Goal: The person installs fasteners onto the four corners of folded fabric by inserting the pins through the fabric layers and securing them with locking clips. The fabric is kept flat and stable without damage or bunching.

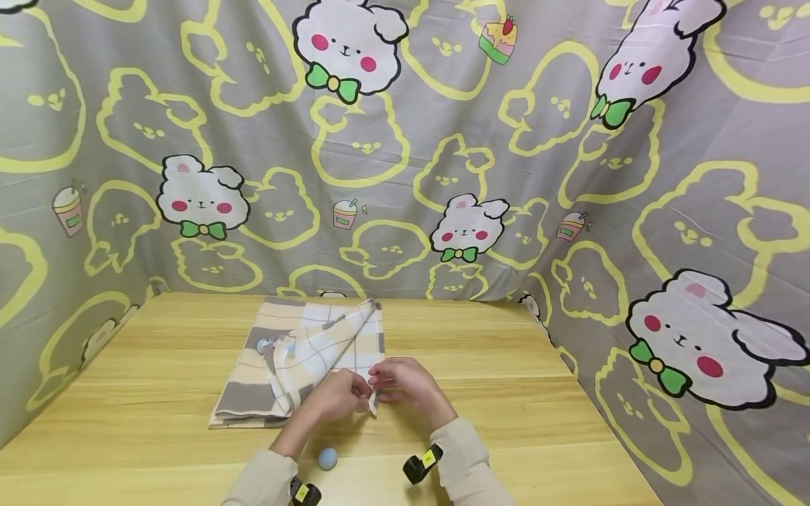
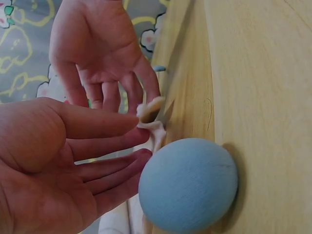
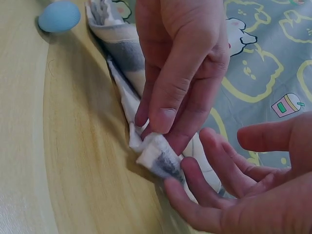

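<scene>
A plaid cloth (image 1: 361,344) in white, beige and grey lies folded on the table. My left hand (image 1: 342,395) pinches its near corner (image 3: 161,156) between thumb and fingers. Across from it, my right hand (image 1: 408,383) has its fingers spread, with fingertips against the same corner and the thumb held apart. A smooth, light-blue rounded object (image 2: 187,185) sits on the wood just in front of the left hand. Small pale-blue pieces (image 1: 267,345) show on the cloth's upper folds at its left side.
The wooden table (image 1: 506,407) runs back to a grey curtain (image 1: 392,183) printed with white rabbits and yellow outlines, which also hangs along both sides. A black device with a yellow label (image 1: 422,464) is strapped at the right wrist, and a similar device (image 1: 305,492) at the left.
</scene>
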### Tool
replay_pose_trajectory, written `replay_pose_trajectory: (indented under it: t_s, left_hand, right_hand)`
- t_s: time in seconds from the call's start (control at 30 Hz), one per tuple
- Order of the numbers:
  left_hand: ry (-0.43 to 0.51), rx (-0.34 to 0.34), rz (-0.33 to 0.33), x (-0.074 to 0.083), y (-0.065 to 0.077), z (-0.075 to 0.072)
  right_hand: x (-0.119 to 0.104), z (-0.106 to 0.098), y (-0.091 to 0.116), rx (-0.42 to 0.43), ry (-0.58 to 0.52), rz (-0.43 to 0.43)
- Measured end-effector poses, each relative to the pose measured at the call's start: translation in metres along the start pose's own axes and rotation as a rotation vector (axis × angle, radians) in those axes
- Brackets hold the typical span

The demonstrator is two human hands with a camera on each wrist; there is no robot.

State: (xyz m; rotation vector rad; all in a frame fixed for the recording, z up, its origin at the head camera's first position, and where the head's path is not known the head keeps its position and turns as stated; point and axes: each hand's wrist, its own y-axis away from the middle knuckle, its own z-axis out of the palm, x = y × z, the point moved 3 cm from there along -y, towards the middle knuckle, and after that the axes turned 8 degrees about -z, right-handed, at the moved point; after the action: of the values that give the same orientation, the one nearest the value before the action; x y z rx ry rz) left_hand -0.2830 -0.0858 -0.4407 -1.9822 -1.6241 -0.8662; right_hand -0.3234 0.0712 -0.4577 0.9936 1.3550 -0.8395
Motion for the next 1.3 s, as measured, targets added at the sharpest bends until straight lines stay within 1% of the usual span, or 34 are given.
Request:
replay_pose_trajectory:
  t_s: [0.2, 0.37, 0.53, 0.67, 0.73, 0.9, 1.03, 1.1, 1.2, 1.27, 1.3]
  left_hand:
    - [-0.035, -0.018, 0.015, 0.0002, -0.0008, 0.0012]
    - [-0.025, -0.014, 0.009, -0.0001, -0.0009, 0.0029]
    - [0.001, 0.016, 0.000, 0.0000, -0.0011, 0.0014]
    - [0.053, 0.039, -0.015, -0.0009, -0.0020, -0.0002]
    - [0.071, 0.063, -0.013, -0.0015, -0.0030, -0.0011]
    - [0.064, 0.131, 0.000, -0.0033, -0.0056, -0.0030]
    - [0.071, 0.150, -0.012, -0.0042, -0.0073, -0.0041]
    - [0.075, 0.146, -0.018, -0.0045, -0.0080, -0.0042]
    - [0.084, 0.143, -0.025, -0.0047, -0.0085, -0.0048]
    - [0.078, 0.156, -0.019, -0.0042, -0.0086, -0.0060]
    - [0.077, 0.168, -0.010, -0.0038, -0.0085, -0.0069]
  right_hand:
    - [0.0010, -0.0001, 0.0001, -0.001, -0.044, 0.000]
    - [0.0015, -0.0009, -0.0003, 0.032, -0.084, 0.001]
    - [0.0006, -0.0009, -0.0001, 0.053, -0.120, -0.009]
    - [-0.0001, -0.0012, 0.0001, 0.058, -0.136, -0.024]
    - [-0.0007, -0.0015, 0.0004, 0.058, -0.130, -0.043]
    - [-0.0042, -0.0009, 0.0025, 0.047, -0.039, -0.122]
    - [-0.0058, 0.0008, 0.0025, 0.042, 0.075, -0.164]
    - [-0.0064, 0.0012, 0.0023, 0.061, 0.161, -0.183]
    - [-0.0074, 0.0008, 0.0022, 0.106, 0.257, -0.202]
    - [-0.0077, -0.0001, 0.0022, 0.140, 0.286, -0.205]
    - [-0.0078, -0.0004, 0.0023, 0.153, 0.281, -0.206]
